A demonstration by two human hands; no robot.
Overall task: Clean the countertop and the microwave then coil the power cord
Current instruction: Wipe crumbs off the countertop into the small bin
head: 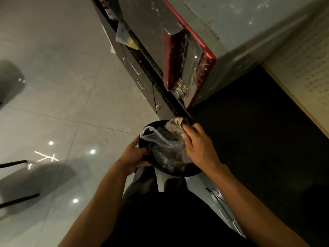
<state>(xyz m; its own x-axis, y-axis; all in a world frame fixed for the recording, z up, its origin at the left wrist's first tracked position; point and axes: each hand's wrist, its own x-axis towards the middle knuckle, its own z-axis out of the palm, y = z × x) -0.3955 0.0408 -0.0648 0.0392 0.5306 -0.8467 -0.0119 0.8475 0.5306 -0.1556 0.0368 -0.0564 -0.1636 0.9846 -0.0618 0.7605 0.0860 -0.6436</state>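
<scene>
A grey microwave (231, 29) with a red-framed door (188, 68) stands on the dark countertop (258, 125). Just off the counter's front edge, my left hand (133, 157) grips the rim of a round black bin (142, 145) that holds a clear plastic bag (156, 138) and dark scraps. My right hand (197, 147) grips a crumpled beige cloth (175, 125) over the bin's far rim, at the counter's edge. A thin dark cord (154, 93) hangs down the cabinet front below the microwave.
Grey cabinet drawers with metal handles (140, 82) run under the counter. A plastic bag with something yellow (124, 37) sticks out near the counter's far end. Glossy floor tiles (62, 86) lie to the left, with dark chair legs (17, 200). A patterned wall (306, 68) backs the counter.
</scene>
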